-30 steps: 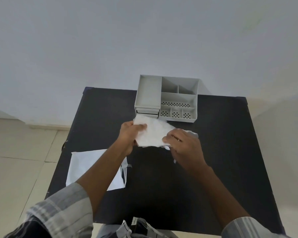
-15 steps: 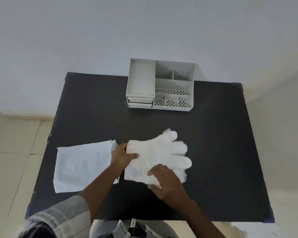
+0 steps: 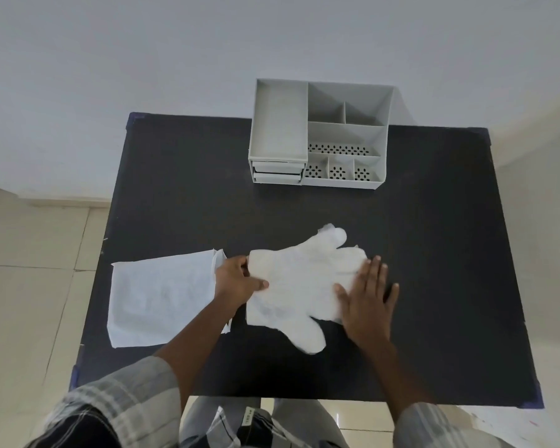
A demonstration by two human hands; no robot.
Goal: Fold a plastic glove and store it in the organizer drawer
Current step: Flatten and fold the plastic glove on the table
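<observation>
Glove flat (unfolded) — left hand pinches cuff, right hand spread flat

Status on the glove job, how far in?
Early. Done: glove spread flat on the table. In hand: left hand pinches its cuff, right hand presses flat on the fingers. Left: every fold, then storing it; the organizer drawers look shut.

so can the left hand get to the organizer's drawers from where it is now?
Probably yes. The left hand is pinching the cuff of the translucent white plastic glove, so it must let go first. The dark tabletop between it and the grey plastic organizer's drawers is bare, and both look shut.
</observation>
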